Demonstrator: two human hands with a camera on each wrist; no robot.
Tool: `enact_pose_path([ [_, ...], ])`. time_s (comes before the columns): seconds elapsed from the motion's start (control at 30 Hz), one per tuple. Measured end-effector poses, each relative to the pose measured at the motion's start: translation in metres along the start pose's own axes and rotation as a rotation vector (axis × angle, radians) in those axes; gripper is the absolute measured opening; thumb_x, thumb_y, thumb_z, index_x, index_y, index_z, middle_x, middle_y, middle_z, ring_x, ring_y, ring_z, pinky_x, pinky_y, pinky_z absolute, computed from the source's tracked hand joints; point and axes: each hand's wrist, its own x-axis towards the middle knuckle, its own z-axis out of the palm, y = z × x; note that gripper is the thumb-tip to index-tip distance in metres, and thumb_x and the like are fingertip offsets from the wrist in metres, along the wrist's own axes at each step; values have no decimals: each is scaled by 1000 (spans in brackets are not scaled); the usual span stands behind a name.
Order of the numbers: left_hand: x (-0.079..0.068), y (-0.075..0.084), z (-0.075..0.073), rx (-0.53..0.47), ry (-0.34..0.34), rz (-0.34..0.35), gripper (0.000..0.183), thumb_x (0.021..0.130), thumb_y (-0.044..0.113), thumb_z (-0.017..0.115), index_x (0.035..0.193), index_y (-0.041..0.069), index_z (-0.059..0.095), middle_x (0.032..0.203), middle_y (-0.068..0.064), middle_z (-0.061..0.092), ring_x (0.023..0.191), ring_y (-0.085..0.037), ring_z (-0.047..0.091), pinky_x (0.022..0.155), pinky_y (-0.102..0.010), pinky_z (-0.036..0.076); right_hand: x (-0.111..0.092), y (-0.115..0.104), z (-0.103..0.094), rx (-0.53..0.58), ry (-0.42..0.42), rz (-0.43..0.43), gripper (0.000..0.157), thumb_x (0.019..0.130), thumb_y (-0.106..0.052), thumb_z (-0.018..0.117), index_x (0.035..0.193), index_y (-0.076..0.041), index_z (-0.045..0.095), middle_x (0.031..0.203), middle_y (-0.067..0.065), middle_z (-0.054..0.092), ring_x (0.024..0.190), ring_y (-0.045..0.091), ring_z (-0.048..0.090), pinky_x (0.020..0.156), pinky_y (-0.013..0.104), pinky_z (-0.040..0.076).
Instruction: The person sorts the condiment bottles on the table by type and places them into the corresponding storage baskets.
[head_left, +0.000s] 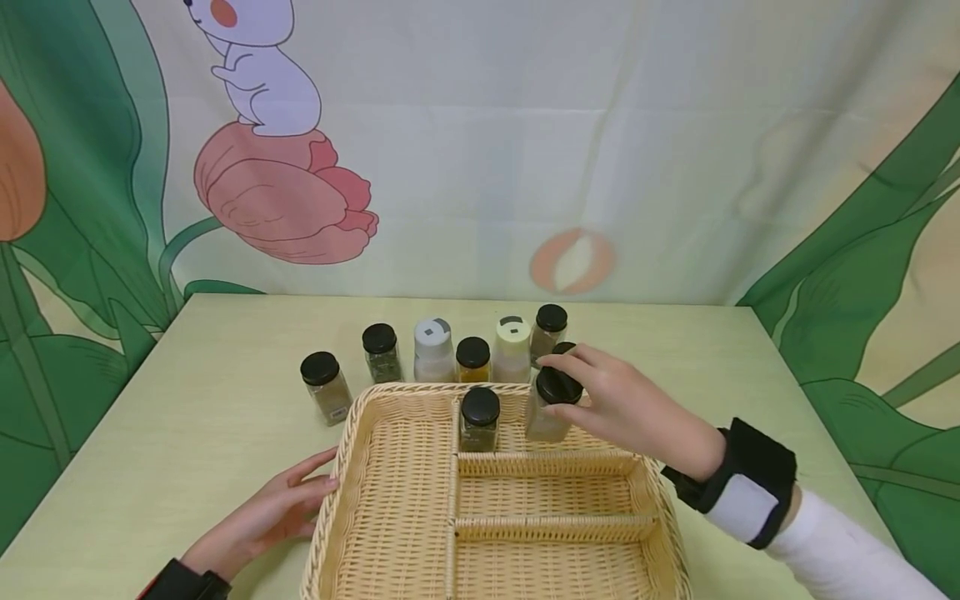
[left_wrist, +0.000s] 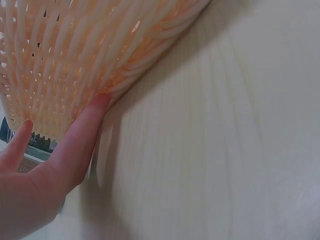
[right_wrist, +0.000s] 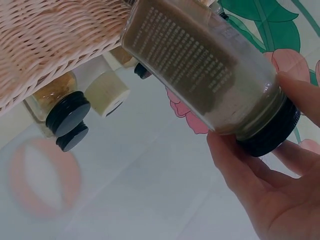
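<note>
My right hand (head_left: 626, 404) grips a spice jar (head_left: 546, 423) around its black lid. That jar is above the back right compartment of the wicker basket (head_left: 397, 508). The right wrist view shows brown powder and pale print on the jar (right_wrist: 185, 55). Another black-lidded jar (head_left: 480, 421) stands in the same compartment, against the divider. At the basket's left side, my left hand (head_left: 266, 510) touches the outer wall with its fingers extended, as the left wrist view also shows against the weave (left_wrist: 65, 75).
Behind the basket stand a black-lidded jar of green flakes (head_left: 382, 354), a white-capped shaker (head_left: 433, 350), a yellow-contents jar (head_left: 473, 360), a cream-capped shaker (head_left: 512, 350) and a brown-contents jar (head_left: 550, 329). Another jar (head_left: 326, 387) stands left. A printed curtain (head_left: 480, 167) hangs behind the table.
</note>
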Motion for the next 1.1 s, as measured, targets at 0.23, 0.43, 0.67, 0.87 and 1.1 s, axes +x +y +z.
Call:
enact_pose_path([
  [0.23, 0, 0, 0, -2, 4, -11, 73, 91, 23, 48, 142, 5, -2, 129, -14, 40, 104, -19, 52, 82, -47, 43, 1, -9, 2, 4, 30, -64, 44, 75, -18, 71, 113, -2, 56, 89, 5, 53, 70, 10, 50, 60, 21, 43],
  [0.43, 0, 0, 0, 1, 8, -16, 74, 91, 24, 48, 142, 6, -2, 129, -13, 41, 104, -19, 52, 82, -47, 43, 2, -14, 5, -12, 80, -158, 46, 72, -19, 73, 111, -2, 56, 86, 4, 53, 68, 12, 49, 59, 20, 43],
  [0.67, 0, 0, 0, -4, 7, -21, 74, 91, 24, 48, 142, 5, -2, 129, -12, 42, 104, -20, 52, 82, -47, 43, 3, -22, 9, -5, 59, -165, 47, 72, -22, 73, 112, -2, 56, 91, 6, 55, 72, 14, 52, 62, 22, 45],
  [0.87, 0, 1, 0, -1, 16, -24, 74, 91, 24, 48, 142, 6, -1, 130, -13, 40, 104, -19, 52, 82, -48, 43, 3, -28, 12, -50, -2, -128, 47, 74, -24, 71, 114, -6, 55, 90, 5, 53, 64, 10, 47, 55, 19, 41],
  [1.1, 0, 0, 0, -3, 21, -21, 73, 91, 24, 48, 142, 6, -1, 132, -13, 39, 105, -19, 52, 82, -48, 43, 4, -34, 15, -55, -54, -130, 46, 75, -27, 70, 113, -5, 55, 94, 6, 54, 65, 9, 51, 56, 16, 42],
])
